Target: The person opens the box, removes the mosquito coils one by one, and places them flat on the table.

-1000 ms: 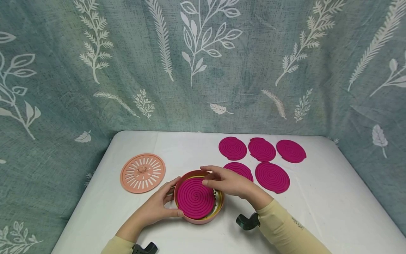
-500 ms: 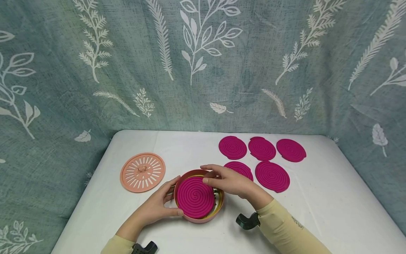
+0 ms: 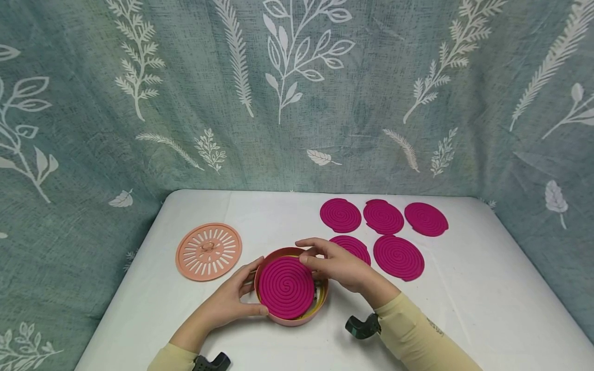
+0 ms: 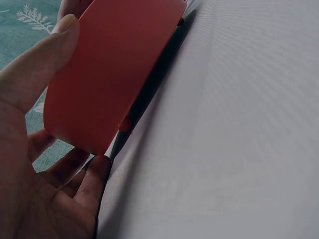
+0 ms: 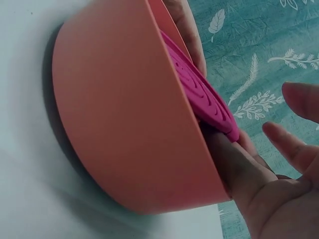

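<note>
A round pink-orange mosquito coil holder [image 3: 293,323] stands on the table with yellow and dark parts inside, mostly hidden. In it lies a magenta mosquito coil [image 3: 286,287]; in the right wrist view the coil [image 5: 209,104] slants, one edge above the rim. My left hand [image 3: 234,299] grips the holder's left side, thumb at the near rim, fingers round the wall; the left wrist view shows the same wall [image 4: 109,74]. My right hand [image 3: 336,265] pinches the coil's raised right edge, the other fingers spread beyond the rim.
A slotted orange lid [image 3: 209,252] with a small knob lies at the left. Several magenta coils lie at the back right, the nearest coil [image 3: 398,257] beside my right hand. A patterned cloth [image 3: 297,154] hangs behind the white table [image 3: 269,216].
My right hand has shifted slightly to the right, and the coil's right edge has moved a little with it, covering more of the inside. My left hand and the holder look unmoved.
</note>
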Demonstrator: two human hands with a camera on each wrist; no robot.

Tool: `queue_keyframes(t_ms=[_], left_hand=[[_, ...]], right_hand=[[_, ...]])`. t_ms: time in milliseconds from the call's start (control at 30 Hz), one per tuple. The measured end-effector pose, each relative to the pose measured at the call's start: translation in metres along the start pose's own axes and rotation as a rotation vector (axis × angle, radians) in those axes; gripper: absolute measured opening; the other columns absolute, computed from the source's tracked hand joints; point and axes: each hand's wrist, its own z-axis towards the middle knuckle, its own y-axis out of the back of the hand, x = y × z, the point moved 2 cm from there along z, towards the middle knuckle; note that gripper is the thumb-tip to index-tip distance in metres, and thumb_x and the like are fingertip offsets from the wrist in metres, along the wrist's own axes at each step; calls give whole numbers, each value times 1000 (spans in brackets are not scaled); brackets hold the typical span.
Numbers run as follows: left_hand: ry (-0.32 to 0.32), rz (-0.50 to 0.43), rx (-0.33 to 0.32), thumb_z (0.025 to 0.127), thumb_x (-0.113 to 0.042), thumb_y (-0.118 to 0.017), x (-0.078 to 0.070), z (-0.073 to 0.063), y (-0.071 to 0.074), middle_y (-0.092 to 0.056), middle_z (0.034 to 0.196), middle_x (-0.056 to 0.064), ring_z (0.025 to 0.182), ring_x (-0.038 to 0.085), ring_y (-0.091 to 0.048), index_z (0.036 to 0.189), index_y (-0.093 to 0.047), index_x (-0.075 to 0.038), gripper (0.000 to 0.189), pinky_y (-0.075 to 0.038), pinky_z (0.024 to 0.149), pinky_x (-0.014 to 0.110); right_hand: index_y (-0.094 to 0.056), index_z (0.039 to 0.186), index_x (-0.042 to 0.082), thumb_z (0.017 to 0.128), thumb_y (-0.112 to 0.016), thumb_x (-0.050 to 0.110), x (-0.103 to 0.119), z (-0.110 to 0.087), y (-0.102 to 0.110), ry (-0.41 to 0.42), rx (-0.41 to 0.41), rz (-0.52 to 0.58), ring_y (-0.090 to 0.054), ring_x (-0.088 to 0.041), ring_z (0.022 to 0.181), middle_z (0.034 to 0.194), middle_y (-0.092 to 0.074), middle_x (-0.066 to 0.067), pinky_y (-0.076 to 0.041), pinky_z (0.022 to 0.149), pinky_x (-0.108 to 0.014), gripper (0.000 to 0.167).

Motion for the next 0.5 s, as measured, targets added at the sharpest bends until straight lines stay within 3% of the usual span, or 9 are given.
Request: queue_keyframes(t_ms=[333, 500], left_hand=[[3, 14, -3, 65, -37, -93, -1, 0, 0, -43, 148, -6, 134, 13, -44, 157, -29, -22, 112, -42, 109, 25], [14, 10, -5, 65, -37, -93, 0, 0, -1, -43, 148, -5, 133, 12, -44, 157, -29, -23, 112, -41, 109, 24]], right_hand=[[-44, 146, 5, 97, -65, 24, -10, 4, 4, -26, 28, 89, -63, -26, 107, 125, -60, -17, -57, 93, -39, 57], [-43, 147, 6, 97, -65, 21, -12, 5, 5, -32, 63, 82, -65, -26, 106, 117, -67, -16, -56, 94, -39, 57]])
